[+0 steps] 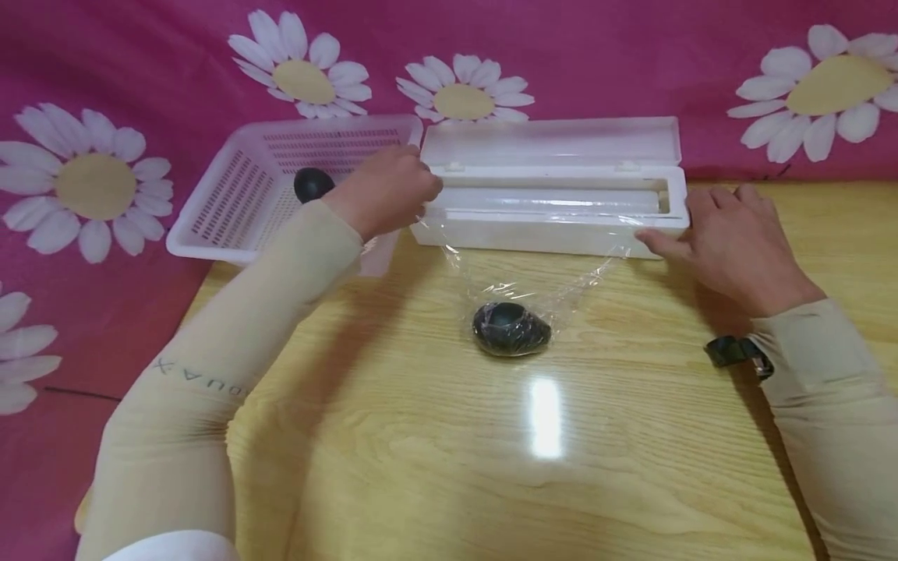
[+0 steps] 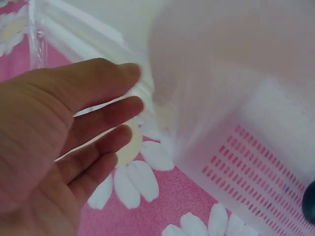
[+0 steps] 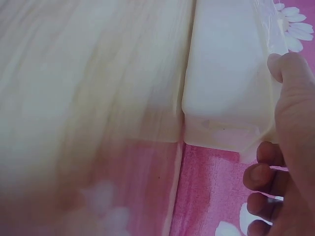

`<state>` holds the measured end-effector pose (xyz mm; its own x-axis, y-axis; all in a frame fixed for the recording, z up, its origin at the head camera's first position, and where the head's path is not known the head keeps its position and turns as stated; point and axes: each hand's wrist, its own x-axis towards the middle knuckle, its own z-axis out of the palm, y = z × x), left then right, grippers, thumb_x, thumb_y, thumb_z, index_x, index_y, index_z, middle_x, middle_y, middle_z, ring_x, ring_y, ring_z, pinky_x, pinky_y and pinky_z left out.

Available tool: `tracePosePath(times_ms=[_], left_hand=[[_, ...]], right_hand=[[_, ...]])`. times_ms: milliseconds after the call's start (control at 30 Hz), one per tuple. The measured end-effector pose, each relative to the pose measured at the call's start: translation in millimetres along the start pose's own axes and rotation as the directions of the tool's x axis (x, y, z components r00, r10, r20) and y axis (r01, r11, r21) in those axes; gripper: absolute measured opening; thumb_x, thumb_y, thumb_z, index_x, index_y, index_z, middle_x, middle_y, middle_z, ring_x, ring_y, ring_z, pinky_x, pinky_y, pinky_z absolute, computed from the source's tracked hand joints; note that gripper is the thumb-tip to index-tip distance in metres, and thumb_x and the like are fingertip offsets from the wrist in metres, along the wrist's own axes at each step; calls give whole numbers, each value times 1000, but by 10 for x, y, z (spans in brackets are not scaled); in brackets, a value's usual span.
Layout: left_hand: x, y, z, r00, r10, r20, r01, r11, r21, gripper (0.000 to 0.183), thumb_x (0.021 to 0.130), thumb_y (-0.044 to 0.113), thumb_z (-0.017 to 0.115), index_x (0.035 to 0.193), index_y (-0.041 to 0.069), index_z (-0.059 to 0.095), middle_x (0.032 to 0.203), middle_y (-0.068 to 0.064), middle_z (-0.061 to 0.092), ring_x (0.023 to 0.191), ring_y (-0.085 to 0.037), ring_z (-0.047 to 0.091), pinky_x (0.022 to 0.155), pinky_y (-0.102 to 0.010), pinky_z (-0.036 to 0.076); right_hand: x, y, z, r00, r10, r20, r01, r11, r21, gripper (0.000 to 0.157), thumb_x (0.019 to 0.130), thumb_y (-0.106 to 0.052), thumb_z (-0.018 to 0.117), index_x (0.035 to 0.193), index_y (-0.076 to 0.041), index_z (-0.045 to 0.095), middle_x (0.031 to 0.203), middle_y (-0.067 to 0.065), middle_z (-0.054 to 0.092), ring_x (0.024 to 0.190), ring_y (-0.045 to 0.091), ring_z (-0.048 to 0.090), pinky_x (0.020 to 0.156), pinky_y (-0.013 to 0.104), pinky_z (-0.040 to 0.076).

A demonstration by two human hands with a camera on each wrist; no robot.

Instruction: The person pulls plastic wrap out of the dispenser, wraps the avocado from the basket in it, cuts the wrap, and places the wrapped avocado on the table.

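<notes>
- Letters on the left sleeve [image 1: 281,284] include a readable X, A and U.
- The lidded white box [image 1: 519,235] stands open, holding a roll [image 1: 519,201] of clear film.
- Film runs from it to the wrapped dark object [image 1: 510,331] on the table [image 1: 414,483].
- The basket [image 1: 210,252] contains another dark rounded object [image 1: 312,185].
- Left hand [image 1: 389,191]: fingers loosely bent, apart from the thumb, near the box's left end.
- Right hand [image 1: 747,241] grips its right end.

The right fingers [image 1: 666,244] hid a corner of the white box [image 1: 533,235]. The left sleeve [image 1: 224,351] covered part of the basket [image 1: 330,148].
</notes>
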<state>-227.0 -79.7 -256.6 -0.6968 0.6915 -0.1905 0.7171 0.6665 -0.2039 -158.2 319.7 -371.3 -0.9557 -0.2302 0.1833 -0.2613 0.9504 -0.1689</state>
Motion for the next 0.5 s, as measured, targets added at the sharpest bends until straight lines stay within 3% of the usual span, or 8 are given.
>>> tracePosePath(times_ms=[100, 167, 233, 333, 400, 433, 500], left_hand=[[-147, 56, 10, 993, -26, -115, 15, 996, -93, 12, 97, 9, 67, 103, 2, 75, 95, -15, 78, 93, -35, 65, 90, -45, 54], [-266, 115, 25, 973, -57, -222, 25, 989, -146, 13, 99, 8, 62, 100, 2, 73, 88, -14, 75, 87, -35, 65, 84, -45, 53], [-398, 190, 52, 939, -104, -327, 36, 978, -207, 15, 100, 8, 58, 99, 2, 71, 83, -13, 73, 81, -34, 65, 78, -45, 53], [-598, 325, 154, 870, -198, -452, 49, 946, -320, 17, 99, 9, 55, 100, 1, 70, 79, -11, 72, 72, -29, 65, 68, -42, 53], [-726, 432, 271, 836, -276, -473, 58, 903, -425, 17, 98, 12, 55, 99, 1, 68, 77, -9, 72, 67, -24, 65, 63, -39, 53], [-784, 487, 344, 834, -310, -457, 61, 873, -483, 18, 99, 15, 55, 99, 1, 67, 77, -9, 73, 66, -21, 67, 63, -38, 54], [-885, 614, 490, 857, -381, -346, 103, 786, -609, 26, 100, 29, 60, 102, 4, 65, 81, -5, 73, 69, -17, 69, 63, -34, 55]], right_hand=[[-9, 0, 12, 998, 38, 44, -39, 999, 28, 77, 96, -62, 59, 104, 14, 54, 96, 35, 59, 98, 49, 55, 87, 56, 35], [-23, -3, 16, 996, 63, 63, -66, 997, 48, 78, 96, -63, 59, 105, 14, 55, 99, 36, 59, 100, 49, 54, 89, 58, 35], [-45, -13, 9, 993, 93, 71, -98, 993, 63, 78, 95, -64, 58, 103, 13, 56, 99, 36, 60, 102, 50, 54, 92, 60, 36], [-77, -51, -18, 988, 141, 62, -146, 986, 85, 76, 94, -67, 58, 93, 9, 60, 87, 30, 63, 91, 46, 58, 83, 57, 40], [-91, -89, -45, 984, 165, 60, -170, 981, 97, 73, 94, -68, 58, 85, 5, 61, 75, 22, 61, 78, 41, 58, 71, 51, 41], [-94, -112, -58, 984, 171, 58, -176, 979, 102, 71, 94, -68, 59, 79, 2, 60, 68, 18, 58, 70, 37, 56, 64, 46, 39], [-93, -159, -85, 980, 187, 64, -193, 975, 113, 70, 93, -69, 59, 73, -2, 58, 61, 11, 52, 63, 31, 52, 56, 39, 33]])
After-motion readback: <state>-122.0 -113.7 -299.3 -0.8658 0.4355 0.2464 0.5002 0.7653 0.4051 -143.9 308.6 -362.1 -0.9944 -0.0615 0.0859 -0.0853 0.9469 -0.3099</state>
